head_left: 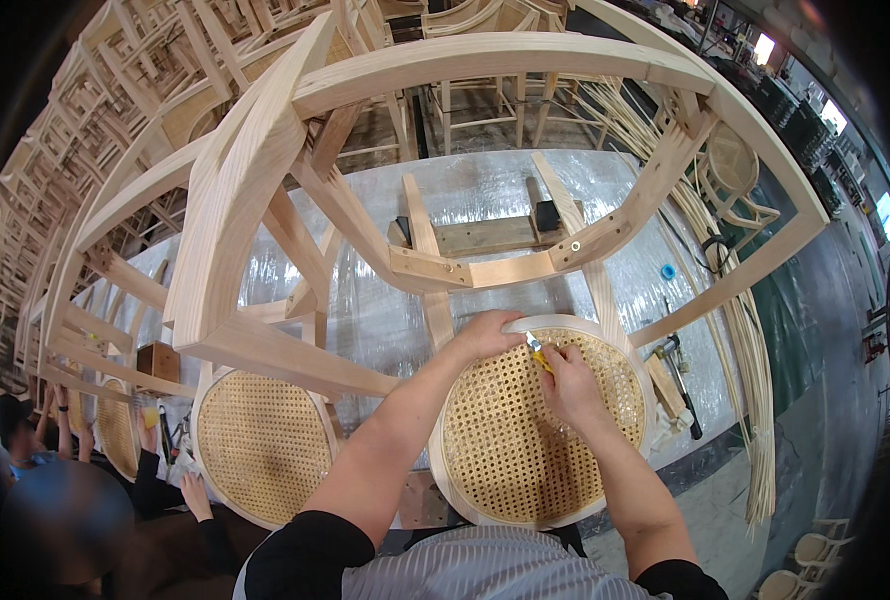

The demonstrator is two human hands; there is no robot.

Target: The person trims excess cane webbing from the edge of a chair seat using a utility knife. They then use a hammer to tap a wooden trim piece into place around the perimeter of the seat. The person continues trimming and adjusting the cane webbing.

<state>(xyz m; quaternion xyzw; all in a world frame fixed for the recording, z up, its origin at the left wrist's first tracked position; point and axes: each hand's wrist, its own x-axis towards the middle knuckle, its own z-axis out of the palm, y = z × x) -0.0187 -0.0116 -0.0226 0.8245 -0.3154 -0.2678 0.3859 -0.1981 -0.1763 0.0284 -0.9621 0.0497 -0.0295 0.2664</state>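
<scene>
A wooden chair lies on its back in front of me, its round backrest (515, 440) toward my body and filled with woven cane. The pale wooden seat frame (505, 48) rises beyond it. My left hand (483, 336) is closed on the far rim of the backrest, its fingertips at the edge of the cane. In my right hand (571, 385) is a small knife (536, 350) with a yellow handle. Its metal tip points at the seam between cane and rim, close to my left fingers. Whether the tip touches the wood I cannot tell.
A second cane backrest (265, 445) lies to my left. Beyond it a co-worker's hand (196, 495) shows. Right of my chair lie a hammer (680, 385), a wood block (666, 388) and long cane strips (740, 350). Stacked chair frames (65, 170) fill the far left.
</scene>
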